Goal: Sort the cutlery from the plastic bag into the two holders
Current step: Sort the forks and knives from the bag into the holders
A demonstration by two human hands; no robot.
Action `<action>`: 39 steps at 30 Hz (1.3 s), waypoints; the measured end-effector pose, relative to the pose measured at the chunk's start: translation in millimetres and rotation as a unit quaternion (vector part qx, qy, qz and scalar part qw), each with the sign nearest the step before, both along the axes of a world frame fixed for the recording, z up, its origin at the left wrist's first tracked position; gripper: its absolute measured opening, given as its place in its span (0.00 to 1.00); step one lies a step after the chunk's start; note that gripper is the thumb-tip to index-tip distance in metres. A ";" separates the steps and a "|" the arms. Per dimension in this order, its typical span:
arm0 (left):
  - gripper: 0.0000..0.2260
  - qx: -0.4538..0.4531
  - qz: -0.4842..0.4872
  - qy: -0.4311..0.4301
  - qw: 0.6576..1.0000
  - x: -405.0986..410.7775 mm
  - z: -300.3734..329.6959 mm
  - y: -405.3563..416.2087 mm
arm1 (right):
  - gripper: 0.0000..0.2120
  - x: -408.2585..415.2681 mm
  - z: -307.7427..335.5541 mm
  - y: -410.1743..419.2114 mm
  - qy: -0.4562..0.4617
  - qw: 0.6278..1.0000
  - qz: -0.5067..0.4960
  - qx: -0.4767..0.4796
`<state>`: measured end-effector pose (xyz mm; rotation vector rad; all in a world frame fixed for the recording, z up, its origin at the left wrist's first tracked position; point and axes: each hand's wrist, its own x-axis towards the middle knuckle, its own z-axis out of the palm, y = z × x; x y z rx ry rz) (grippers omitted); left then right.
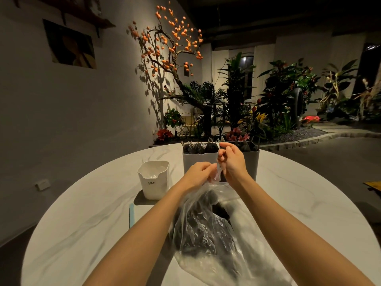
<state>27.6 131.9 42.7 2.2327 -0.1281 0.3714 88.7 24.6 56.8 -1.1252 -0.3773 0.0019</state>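
clear bag (208, 230), white holder (153, 183), marbled table (82, 219)

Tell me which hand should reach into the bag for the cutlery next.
Probably the right hand: it pinches only the twisted top of the plastic bag and sits nearest the holders. The left hand grips the bag's neck lower down, so it can steady it.

Both bare forearms reach forward from the lower edge of the view and converge toward the middle. The left hand (198, 174) sits slightly lower, back facing up, its fingers curled and pinching inward toward the right. The right hand (232, 162) is raised a little higher, wrist bent, fingers curled with thumb and fingertips pinched together. The two hands are nearly touching.
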 end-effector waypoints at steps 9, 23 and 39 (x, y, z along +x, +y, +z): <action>0.11 -0.141 0.062 -0.038 0.987 -5.2 10.4 -0.1 | 0.12 -2.5 -6.0 -4.5 0.015 0.986 -0.067 -0.151; 0.11 -0.160 0.118 0.004 0.980 -5.3 -1.1 21.1 | 0.07 -28.7 -5.9 0.3 -0.170 0.875 -0.121 -0.437; 0.15 -0.285 -0.024 0.140 0.948 -17.6 4.2 26.3 | 0.07 -21.3 -16.5 9.2 -0.327 0.811 -0.195 -0.445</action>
